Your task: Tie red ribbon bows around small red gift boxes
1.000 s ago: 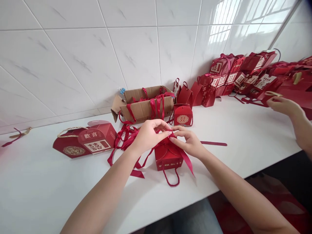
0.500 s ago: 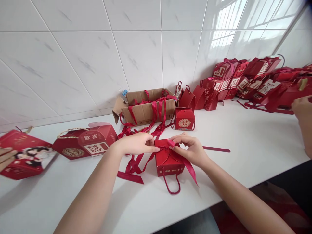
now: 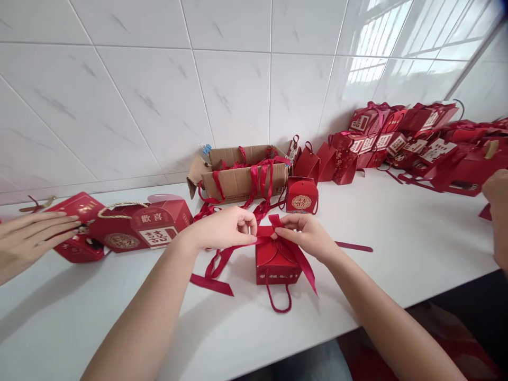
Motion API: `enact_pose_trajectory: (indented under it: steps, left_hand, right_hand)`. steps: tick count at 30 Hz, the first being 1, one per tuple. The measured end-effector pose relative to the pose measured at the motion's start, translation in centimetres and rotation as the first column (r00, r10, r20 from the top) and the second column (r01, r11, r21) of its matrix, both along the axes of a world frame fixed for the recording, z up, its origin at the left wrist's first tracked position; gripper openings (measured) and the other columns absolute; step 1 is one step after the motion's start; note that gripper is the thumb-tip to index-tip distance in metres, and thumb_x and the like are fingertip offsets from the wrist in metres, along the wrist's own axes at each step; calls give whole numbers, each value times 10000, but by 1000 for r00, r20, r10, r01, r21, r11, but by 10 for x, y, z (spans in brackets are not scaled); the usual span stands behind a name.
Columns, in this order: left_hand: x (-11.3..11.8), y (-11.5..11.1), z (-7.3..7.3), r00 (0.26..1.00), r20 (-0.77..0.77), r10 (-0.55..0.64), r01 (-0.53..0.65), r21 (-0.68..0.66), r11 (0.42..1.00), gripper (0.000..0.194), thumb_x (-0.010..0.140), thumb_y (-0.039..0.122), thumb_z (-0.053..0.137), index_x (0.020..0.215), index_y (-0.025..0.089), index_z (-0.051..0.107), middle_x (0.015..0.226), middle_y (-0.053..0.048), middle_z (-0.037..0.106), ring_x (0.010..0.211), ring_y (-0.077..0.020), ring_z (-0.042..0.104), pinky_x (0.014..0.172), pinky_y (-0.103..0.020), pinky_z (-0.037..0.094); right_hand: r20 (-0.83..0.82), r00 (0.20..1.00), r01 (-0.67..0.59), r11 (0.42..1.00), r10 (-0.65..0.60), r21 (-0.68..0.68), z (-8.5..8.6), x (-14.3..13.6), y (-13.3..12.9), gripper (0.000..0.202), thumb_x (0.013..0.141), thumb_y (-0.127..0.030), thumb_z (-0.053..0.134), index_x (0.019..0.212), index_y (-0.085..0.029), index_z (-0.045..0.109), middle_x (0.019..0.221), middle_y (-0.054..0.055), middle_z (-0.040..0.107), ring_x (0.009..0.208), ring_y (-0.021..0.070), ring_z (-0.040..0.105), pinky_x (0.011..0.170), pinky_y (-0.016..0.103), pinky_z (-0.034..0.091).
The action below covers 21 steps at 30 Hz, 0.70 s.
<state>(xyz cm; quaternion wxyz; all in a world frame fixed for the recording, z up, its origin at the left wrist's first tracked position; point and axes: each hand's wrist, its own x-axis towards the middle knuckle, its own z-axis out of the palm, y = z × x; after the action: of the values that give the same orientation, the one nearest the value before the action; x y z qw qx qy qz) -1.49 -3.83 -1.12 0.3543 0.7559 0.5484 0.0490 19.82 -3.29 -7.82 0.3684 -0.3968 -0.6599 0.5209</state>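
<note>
- Head view: the red gift box (image 3: 278, 267) sits on the white counter (image 3: 400, 227), its curved flaps folded together on top and its cord handle (image 3: 280, 310) lying on the near side.
- The left hand (image 3: 224, 228) is at the upper left of the red gift box, its grip pinching a stretch of red ribbon (image 3: 305, 263) between thumb and finger.
- The right hand (image 3: 307, 231) is at the upper right of the red gift box, its grip pinching a raised fold of that ribbon; the box lies just below and between both grips.
- One ribbon tail slants down the right of the red gift box.
- Beyond the red gift box, toward the wall, stand a cardboard carton (image 3: 238, 185) draped with ribbons and a small patterned box (image 3: 302, 197).
- Left of the red gift box is a box with a pale rope handle (image 3: 159, 233); farther left, another person's hand (image 3: 37, 238) reaches over a red box (image 3: 81, 251).
- Right of the red gift box lies a flat dark-red strip (image 3: 356, 247).
</note>
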Motion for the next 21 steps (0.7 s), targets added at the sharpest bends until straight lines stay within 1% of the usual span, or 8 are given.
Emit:
enact_pose_trajectory:
  steps: [3, 5, 8, 10, 15, 17, 18, 21]
  left_hand:
    - [4, -14, 10, 1000, -6, -10, 11, 188, 982, 204, 802, 413, 536, 801, 223, 611, 761, -6, 591, 611, -130, 499, 501, -235, 367]
    - [7, -20, 12, 998, -37, -57, 65, 268, 961, 185, 834, 367, 491, 783, 234, 609, 780, 2, 597, 643, -137, 514, 546, -248, 381]
    - [7, -24, 11, 986, -92, -140, 162, 299, 940, 193, 860, 316, 451, 762, 242, 601, 814, 9, 611, 691, -149, 549, 615, -269, 399]
    - [7, -25, 10, 982, -108, -152, 180, 323, 929, 199, 878, 294, 421, 780, 244, 587, 818, 12, 615, 707, -154, 561, 641, -278, 403]
    - [9, -29, 12, 971, -175, -161, 220, 404, 888, 229, 894, 193, 341, 928, 275, 552, 844, 19, 620, 717, -160, 554, 610, -275, 378]
    - [13, -30, 11, 965, -200, -167, 248, 509, 824, 248, 883, 156, 346, 975, 272, 545, 850, 11, 614, 745, -165, 543, 634, -283, 375]
    - [16, -29, 9, 964, -206, -170, 260, 579, 773, 248, 879, 145, 356, 989, 260, 547, 836, 5, 607, 754, -165, 536, 669, -295, 378]
    - [25, -22, 1, 958, -212, -191, 284, 765, 577, 249, 882, 110, 369, 995, 213, 566, 780, -6, 594, 771, -157, 530, 813, -352, 345]
  right_hand:
    - [94, 995, -39, 999, 37, 13, 11, -4, 2, 156, 774, -232, 563, 726, -175, 700, 724, 11, 697, 684, 144, 608, 651, 260, 453]
    - [144, 987, -76, 996, 67, 55, 13, -6, 2, 191, 774, -216, 535, 701, -176, 707, 679, -4, 672, 617, 122, 564, 594, 248, 416]
    - [130, 987, -110, 991, 99, 81, 9, -10, 1, 212, 780, -203, 512, 751, -183, 721, 685, -9, 656, 607, 114, 539, 574, 239, 394]
    - [90, 991, -107, 991, 99, 84, 3, -11, -1, 213, 786, -201, 512, 788, -183, 724, 708, -3, 659, 643, 120, 553, 600, 237, 404]
    - [51, 999, -7, 995, 2, 99, -5, -14, -9, 214, 807, -233, 507, 803, -164, 710, 727, 12, 651, 633, 118, 528, 582, 237, 395]
    - [46, 998, 28, 992, -34, 120, -6, -16, -12, 201, 796, -212, 506, 785, -164, 701, 723, 8, 640, 630, 115, 512, 582, 235, 390]
    - [47, 998, 31, 990, -38, 138, -6, -17, -13, 193, 785, -191, 502, 753, -163, 691, 707, 1, 626, 625, 111, 501, 583, 232, 387]
    - [69, 997, 23, 981, -37, 192, -7, -19, -14, 192, 753, -139, 476, 634, -159, 626, 615, -20, 552, 573, 93, 434, 546, 223, 353]
